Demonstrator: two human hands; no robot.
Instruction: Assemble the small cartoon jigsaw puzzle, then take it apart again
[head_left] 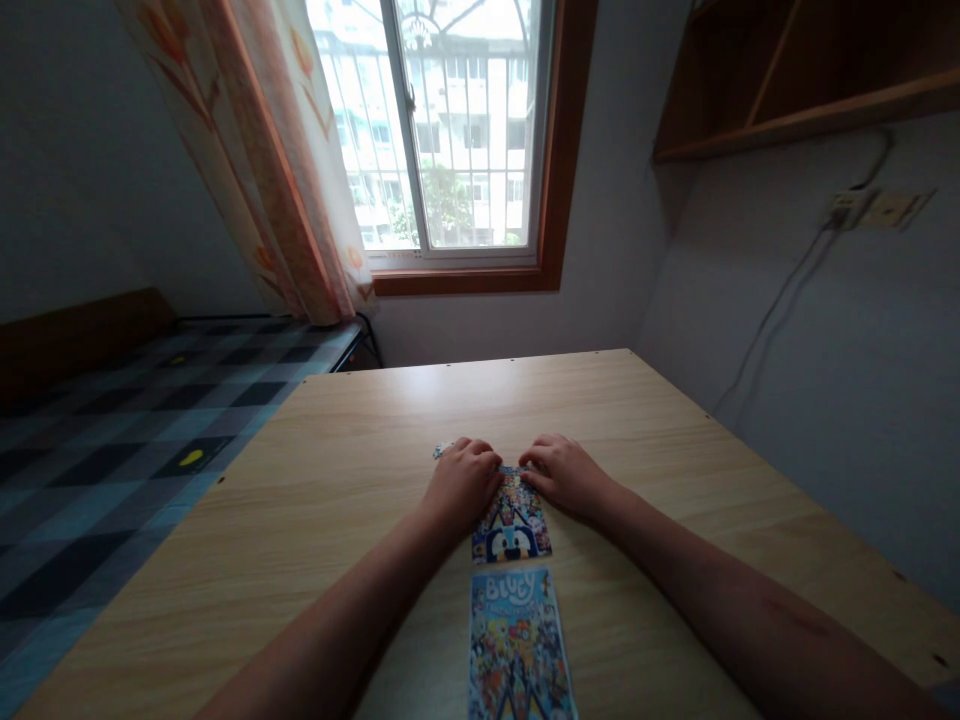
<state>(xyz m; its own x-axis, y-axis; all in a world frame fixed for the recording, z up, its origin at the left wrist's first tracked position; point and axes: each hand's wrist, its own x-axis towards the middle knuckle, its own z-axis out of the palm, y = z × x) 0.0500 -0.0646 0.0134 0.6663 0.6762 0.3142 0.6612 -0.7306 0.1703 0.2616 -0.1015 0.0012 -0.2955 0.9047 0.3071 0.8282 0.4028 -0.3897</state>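
A partly covered jigsaw puzzle (513,530) lies flat on the wooden table, its lower part showing a blue cartoon dog's face. My left hand (465,482) rests over its upper left edge, with the fingers bent and closed on it. From the other side, my right hand (564,476) has its curled fingers and thumb at the upper right edge. Both sets of fingertips are close together at the top, and what lies right under them is partly hidden. Nearer to me is a picture sheet (519,640) marked "Bluey". Small pale pieces (441,450) lie just beyond my left hand.
The light wooden table (360,430) extends around both arms. To the left is a bed with a checked cover (150,450). A curtain (277,170) hangs by the window (450,140). A cable (772,310) runs down the right wall from a socket, below a wooden shelf (810,115).
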